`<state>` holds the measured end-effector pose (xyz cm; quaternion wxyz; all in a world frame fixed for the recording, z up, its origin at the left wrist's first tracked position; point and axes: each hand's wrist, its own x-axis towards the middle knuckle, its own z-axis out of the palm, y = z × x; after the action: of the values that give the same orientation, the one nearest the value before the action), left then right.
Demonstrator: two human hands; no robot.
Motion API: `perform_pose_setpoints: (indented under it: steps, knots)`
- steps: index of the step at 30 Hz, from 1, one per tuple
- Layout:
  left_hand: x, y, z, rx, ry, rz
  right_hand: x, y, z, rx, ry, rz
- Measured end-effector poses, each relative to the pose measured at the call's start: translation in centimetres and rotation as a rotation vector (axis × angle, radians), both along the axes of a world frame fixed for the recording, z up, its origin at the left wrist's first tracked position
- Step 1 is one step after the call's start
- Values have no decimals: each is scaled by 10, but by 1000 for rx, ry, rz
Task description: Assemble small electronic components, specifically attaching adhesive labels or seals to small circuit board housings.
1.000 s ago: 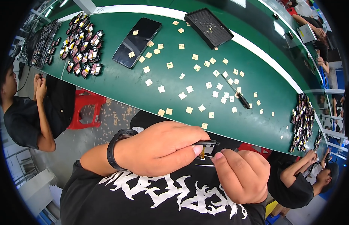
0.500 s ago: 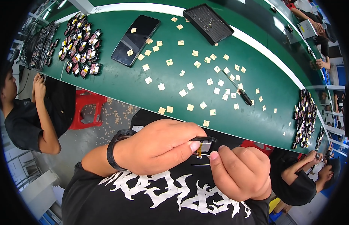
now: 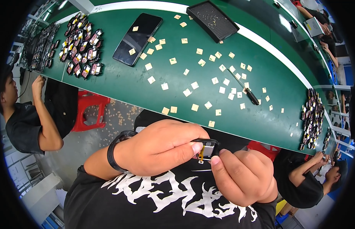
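My left hand is closed around a small black-framed electronic device, like an opened watch case. Its inside faces up, showing a silvery block, a reddish circuit board and a yellow ribbon cable with a small white end. My right hand is pinched shut at the device's right side. Between its thumb and fingers is a pair of thin metal tweezers, mostly hidden; a slim prong sticks out to the left, below the cable end.
On the green table lie scattered cream squares, a screwdriver, a phone and a black tray. Device heaps stand left and right. Co-workers sit left and right; a red stool is left.
My right hand has shifted slightly, and the lower tweezer prong sits a little lower and more tilted. The left hand keeps its grip; more of the device's inside shows.
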<state>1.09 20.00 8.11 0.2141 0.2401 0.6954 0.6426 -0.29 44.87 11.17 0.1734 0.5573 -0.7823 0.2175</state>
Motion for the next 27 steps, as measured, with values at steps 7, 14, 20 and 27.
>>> perform_pose_setpoints:
  steps: [7,14,20,27]
  knots:
    - [-6,-4,12,-10,-10,84,8,3,8,31,-125,94]
    - [-5,-4,12,4,-116,23,8,5,21,-47,-137,-160]
    - [-6,-2,12,-50,-135,-16,7,4,21,121,9,-126]
    - [-4,0,9,-48,-181,-6,11,0,12,89,-19,-53]
